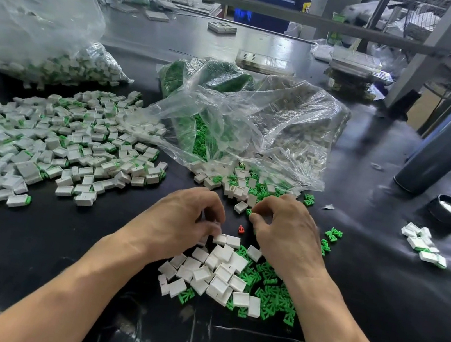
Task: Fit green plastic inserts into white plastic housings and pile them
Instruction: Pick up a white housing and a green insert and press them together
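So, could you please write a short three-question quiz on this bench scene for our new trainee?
1. True or false: the right hand pinches a green insert at its fingertips.
2. Multiple choice: the big pile of assembled pieces lies A) on the person's left, B) on the person's right, C) inside the dark flask.
3. Fill in: one small loose piece between the two hands differs in colour; it is ____.

Key: 1 true. 2 A. 3 red. The left hand reaches with curled fingers into the loose white housings; whether it grips one cannot be told.
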Tool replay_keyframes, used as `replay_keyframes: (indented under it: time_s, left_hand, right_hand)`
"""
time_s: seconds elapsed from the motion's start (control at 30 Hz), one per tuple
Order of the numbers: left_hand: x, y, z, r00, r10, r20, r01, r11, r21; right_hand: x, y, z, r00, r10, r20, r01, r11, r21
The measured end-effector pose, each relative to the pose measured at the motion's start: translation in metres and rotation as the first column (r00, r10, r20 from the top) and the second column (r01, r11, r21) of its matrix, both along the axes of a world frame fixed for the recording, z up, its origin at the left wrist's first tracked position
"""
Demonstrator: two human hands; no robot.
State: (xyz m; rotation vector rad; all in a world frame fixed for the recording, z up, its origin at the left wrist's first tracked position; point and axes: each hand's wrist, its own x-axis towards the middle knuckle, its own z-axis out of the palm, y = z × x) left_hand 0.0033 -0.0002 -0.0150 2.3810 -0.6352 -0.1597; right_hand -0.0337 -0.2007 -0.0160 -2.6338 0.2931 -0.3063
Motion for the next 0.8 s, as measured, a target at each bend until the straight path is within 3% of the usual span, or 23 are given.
replay_keyframes:
  time_s: [0.47,0.7,0.8]
  left_hand:
    - [0.0006,-0.0006,-0.0007,0.999,0.038,0.017,-0.038,0.999,-0.003]
    - [0.0015,0.0014,-0.0023,0.993,0.119,0.027,-0.115,0.986,-0.119]
    - [0.0006,-0.0005,0.0,0.988,0.148,-0.039,-0.153,0.962,-0.224]
  right_hand:
    - [-0.0014,0.0056,0.0003,1.0,0.017,0.002,-0.017,0.999,0.041]
    - [-0.0027,0.005,0.0011,0.999,0.022,0.047,-0.028,0.99,0.14]
    - [-0.0018,0.0056,0.0011,0.995,0.035,0.088,-0.053,0.976,0.212]
